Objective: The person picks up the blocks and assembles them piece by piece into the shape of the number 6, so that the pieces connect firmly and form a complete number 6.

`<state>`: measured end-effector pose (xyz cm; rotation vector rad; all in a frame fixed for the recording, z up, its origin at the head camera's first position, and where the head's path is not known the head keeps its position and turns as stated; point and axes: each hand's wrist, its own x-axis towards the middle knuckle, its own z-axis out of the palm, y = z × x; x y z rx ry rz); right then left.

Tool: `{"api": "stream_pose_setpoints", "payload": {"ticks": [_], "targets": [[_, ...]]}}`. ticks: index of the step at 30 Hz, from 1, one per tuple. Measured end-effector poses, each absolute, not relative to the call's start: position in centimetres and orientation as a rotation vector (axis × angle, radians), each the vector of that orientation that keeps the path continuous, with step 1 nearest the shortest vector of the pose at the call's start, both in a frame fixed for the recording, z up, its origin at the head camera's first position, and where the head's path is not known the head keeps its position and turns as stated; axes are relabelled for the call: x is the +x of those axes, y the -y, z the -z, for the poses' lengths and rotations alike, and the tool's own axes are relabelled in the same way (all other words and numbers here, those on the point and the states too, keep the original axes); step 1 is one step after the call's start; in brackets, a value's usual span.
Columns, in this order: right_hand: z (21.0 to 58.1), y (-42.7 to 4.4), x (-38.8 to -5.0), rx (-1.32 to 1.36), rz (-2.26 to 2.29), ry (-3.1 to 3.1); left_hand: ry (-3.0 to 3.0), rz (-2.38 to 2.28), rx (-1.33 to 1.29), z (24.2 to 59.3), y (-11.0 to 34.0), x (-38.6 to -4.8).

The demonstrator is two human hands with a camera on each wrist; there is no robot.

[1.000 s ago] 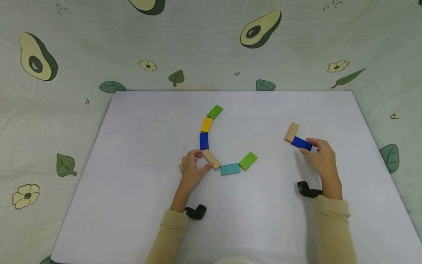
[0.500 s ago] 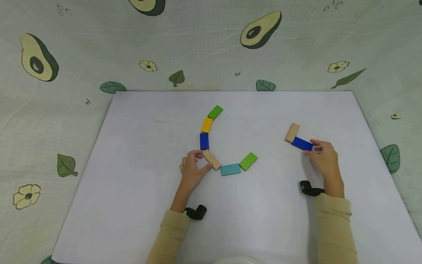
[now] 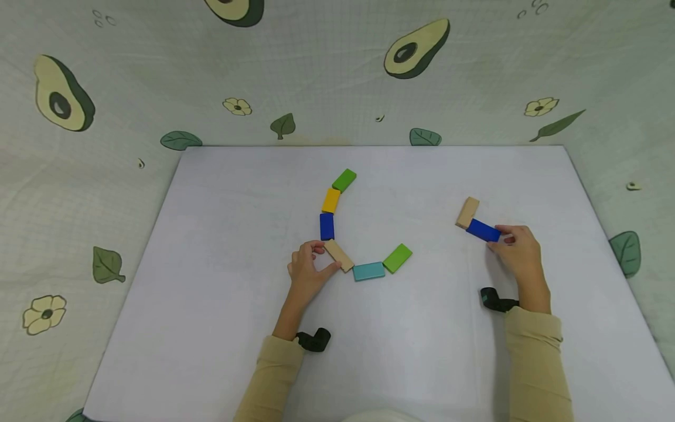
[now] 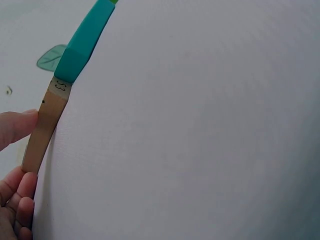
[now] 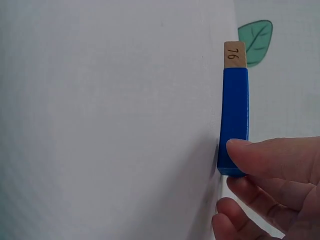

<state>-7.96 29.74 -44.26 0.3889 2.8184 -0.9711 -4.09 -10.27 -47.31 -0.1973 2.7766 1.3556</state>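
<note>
Left wrist view only: digits on plain wooden block (image 4: 44,131) | right wrist view only: digits on tan block (image 5: 235,56) against smooth blue block (image 5: 234,107) | your left hand (image 3: 306,272): fingers pinch wooden block, nearer left edge of counter (image 3: 227,293) | your right hand (image 3: 519,252): pinches blue block, toward far right corner

Is a wide white table (image 3: 221,293) with straight edges, and carries near its middle an open curved row of six blocks, joined at ends or corners: from the far end, a green block (image 3: 344,180), a yellow block (image 3: 331,200), a blue block (image 3: 327,226), a bare wooden block (image 3: 339,255), a turquoise block (image 3: 369,271) and a light green block (image 3: 398,258). Bears also, well apart toward the right side, a second wooden block (image 3: 467,213), lying slantwise, and a second blue block (image 3: 482,230), touching its near end and forming a bent corner.
</note>
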Motion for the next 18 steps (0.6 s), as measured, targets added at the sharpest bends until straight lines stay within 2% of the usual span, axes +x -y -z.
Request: {"api": "stream_pose_setpoints", "payload": {"ticks": [18], "targets": [[44.28, -29.49, -7.30, 0.407, 0.913, -2.781, -2.775, -1.340, -0.207, 47.34, 10.28, -4.08]]}}
